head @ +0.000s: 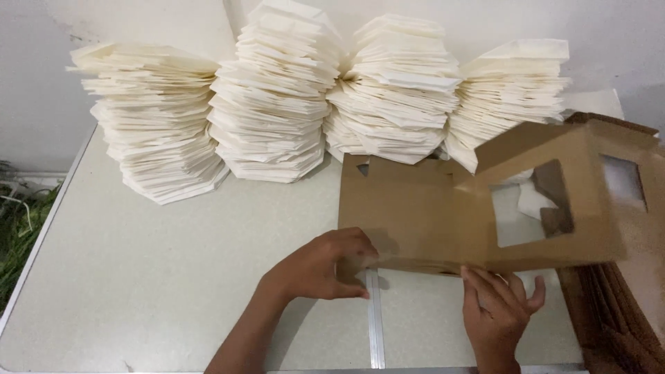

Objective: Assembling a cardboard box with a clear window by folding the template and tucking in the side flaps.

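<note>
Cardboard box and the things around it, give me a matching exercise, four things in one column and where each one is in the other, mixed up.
Things:
1. left hand
2. right hand
3. stacks of white paper
4. pile of flat brown cardboard

Places:
A. along the wall at the back of the table
B. under the windowed box's near edge
C. at the table's right edge
D. on the folded brown cardboard box's near left corner

Pairs: 1-D, 2-B, 3-A, 4-C

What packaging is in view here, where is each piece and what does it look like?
Brown cardboard window box: flat, half-folded on the table's right, square cut-out windows, held by the left hand and right hand.
Stack of brown cardboard blanks: far right edge, flat sheets.
Four stacks of cream folded paper liners: along the back wall.
No labels, signs or screens.
</note>
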